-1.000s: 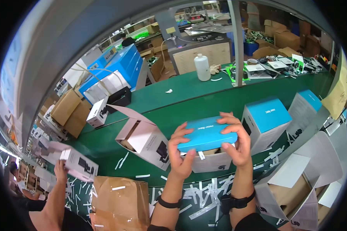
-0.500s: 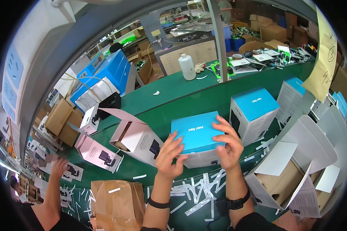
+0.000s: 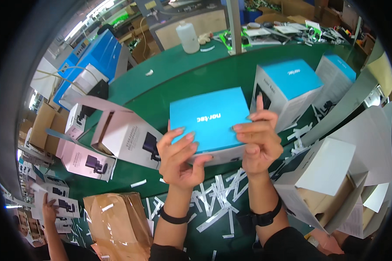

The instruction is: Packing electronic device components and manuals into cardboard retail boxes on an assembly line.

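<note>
A white carton with a bright blue lid point(image 3: 211, 104) sits in front of me, its lid closed, between my two hands. My left hand point(image 3: 178, 161) grips its near left corner, fingers over the lid and thumb by the front face. At the right edge my right hand point(image 3: 261, 143) holds the carton, with fingertips on the lid and the index finger raised. Two more blue-topped cartons stand beyond it to the right, the closer one point(image 3: 289, 82) beside my right hand. Left of my left hand is a pinkish-white microphone box point(image 3: 130, 139) with its flap up.
Paper strips point(image 3: 222, 195) litter the green bench near my wrists. A brown paper-wrapped parcel point(image 3: 117, 222) lies front left; open white cartons point(image 3: 326, 169) stand at right. A metal post point(image 3: 235, 26) rises behind. At far left, another person's hand point(image 3: 50, 211) holds a printed box.
My view has shifted, so the bench things sit higher and further left. Both hands stay on the blue-topped carton; my right index finger has lifted. The co-worker's hand now holds a box.
</note>
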A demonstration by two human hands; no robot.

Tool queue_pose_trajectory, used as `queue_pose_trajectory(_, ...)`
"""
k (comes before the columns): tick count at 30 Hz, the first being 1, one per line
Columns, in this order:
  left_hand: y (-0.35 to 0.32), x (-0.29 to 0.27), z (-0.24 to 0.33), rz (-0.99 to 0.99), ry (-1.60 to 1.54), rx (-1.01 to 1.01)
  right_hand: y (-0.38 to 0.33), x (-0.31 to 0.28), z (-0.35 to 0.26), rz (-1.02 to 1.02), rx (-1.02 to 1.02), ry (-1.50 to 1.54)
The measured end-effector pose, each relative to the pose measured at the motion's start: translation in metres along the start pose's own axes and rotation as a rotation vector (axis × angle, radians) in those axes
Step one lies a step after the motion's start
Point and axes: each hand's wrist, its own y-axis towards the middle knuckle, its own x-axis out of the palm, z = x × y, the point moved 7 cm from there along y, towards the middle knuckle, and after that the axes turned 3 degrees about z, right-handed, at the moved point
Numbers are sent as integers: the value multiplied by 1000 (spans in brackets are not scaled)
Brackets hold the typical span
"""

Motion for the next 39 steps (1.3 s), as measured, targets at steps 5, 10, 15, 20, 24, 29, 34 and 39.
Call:
queue_pose_trajectory(5, -2, 7, 3, -17, -13, 10, -4, -7, 6, 65, -52, 120)
queue_pose_trajectory(10, 1, 3, -12, 135, -110, -189, 0, 6, -1, -46, -77, 39)
queue_pose_trajectory(15, -4, 20, -23, -25, -195, -313, 1, 3, 9, -71, 1, -27)
queue_pose_trajectory(20, 3, 28, -18, -11, -151, -238, 8, -2, 10, -8, 20, 27)
queue_pose_trajectory(24, 10, 31, -15, -20, -134, -255, 20, 1, 2, -11, 3, 6)
queue_pose_trajectory(29, 16, 16, -12, -67, -103, -349, 11, 10, -10, -80, 38, -215)
queue_pose_trajectory(34, 26, -43, 58, -231, 253, -383, 36, 9, -87, 14, -133, -426)
queue_pose_trajectory(39, -85, -141, 108, -604, 795, -756, 24, 124, -143, -374, -143, -19)
